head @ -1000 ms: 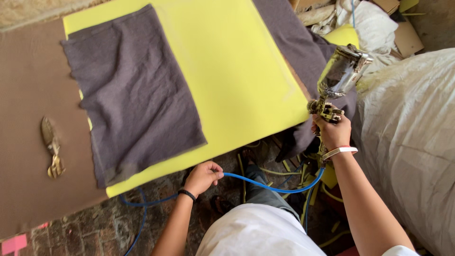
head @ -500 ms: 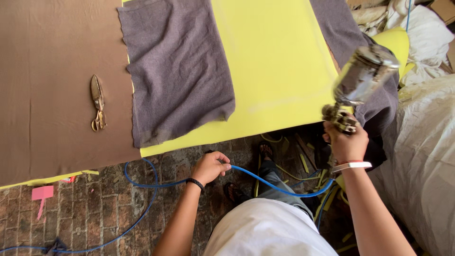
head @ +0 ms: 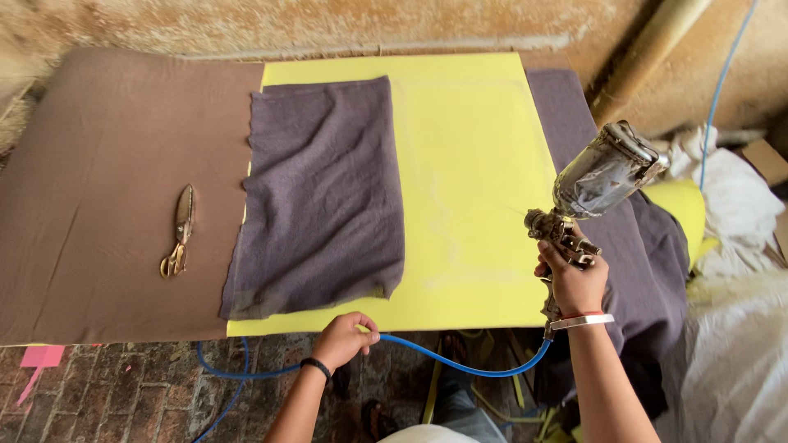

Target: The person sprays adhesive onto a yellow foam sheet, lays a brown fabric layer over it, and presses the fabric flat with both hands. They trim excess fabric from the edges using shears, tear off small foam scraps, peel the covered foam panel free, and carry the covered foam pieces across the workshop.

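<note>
My right hand (head: pixel 572 281) grips a metal spray gun (head: pixel 593 187) with a dull silver cup, held upright over the right edge of a yellow foam sheet (head: pixel 472 189). A blue air hose (head: pixel 460 361) runs from under the gun's handle across to my left hand (head: pixel 345 338), which is closed around it just below the sheet's near edge. A grey cloth (head: pixel 324 197) lies rumpled over the left half of the foam. Another grey cloth (head: pixel 632 246) drapes off the right end.
A brown cover (head: pixel 107 164) spreads over the left of the table, with metal shears (head: pixel 179 231) lying on it. White bags (head: pixel 739 328) are heaped at the right. A rough wall (head: pixel 328 25) runs behind. Brick floor (head: pixel 115 394) shows below, with pink scraps (head: pixel 41 356).
The view has swung up and right, so the whole table top now shows. My right hand has raised the spray gun closer to the foam. My left hand keeps its hold on the hose.
</note>
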Demonstrator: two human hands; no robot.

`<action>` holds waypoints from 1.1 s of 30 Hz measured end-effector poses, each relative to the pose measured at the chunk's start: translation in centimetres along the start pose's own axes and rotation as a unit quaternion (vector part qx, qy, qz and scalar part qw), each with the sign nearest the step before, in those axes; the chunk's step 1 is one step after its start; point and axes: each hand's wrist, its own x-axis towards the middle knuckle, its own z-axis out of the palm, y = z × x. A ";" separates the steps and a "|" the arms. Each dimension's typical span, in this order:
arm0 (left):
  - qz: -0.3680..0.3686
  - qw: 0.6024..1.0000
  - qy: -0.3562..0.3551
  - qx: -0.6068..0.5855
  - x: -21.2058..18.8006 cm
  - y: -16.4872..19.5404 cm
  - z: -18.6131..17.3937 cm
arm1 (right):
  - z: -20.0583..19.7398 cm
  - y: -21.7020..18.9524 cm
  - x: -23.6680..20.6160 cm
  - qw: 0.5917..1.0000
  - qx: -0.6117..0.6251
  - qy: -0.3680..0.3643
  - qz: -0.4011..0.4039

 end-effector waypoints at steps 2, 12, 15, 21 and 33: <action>-0.015 1.000 0.012 -0.005 -0.1 0.5 0.2 | 1.0 -0.7 2.3 1.000 0.008 -0.006 -0.027; -0.039 0.997 -0.006 0.065 0.4 6.0 2.9 | -0.6 -2.0 5.2 0.997 -0.049 0.052 -0.031; -0.009 0.994 -0.022 0.107 1.1 7.8 4.5 | -2.9 -0.7 2.0 0.982 -0.176 0.065 0.034; -0.021 0.988 -0.062 0.142 1.7 8.4 5.3 | -5.1 1.9 -1.6 0.973 -0.163 -0.018 0.160; 0.008 0.996 0.021 0.091 3.3 6.4 2.8 | -0.7 -1.5 8.1 0.993 0.013 0.049 -0.109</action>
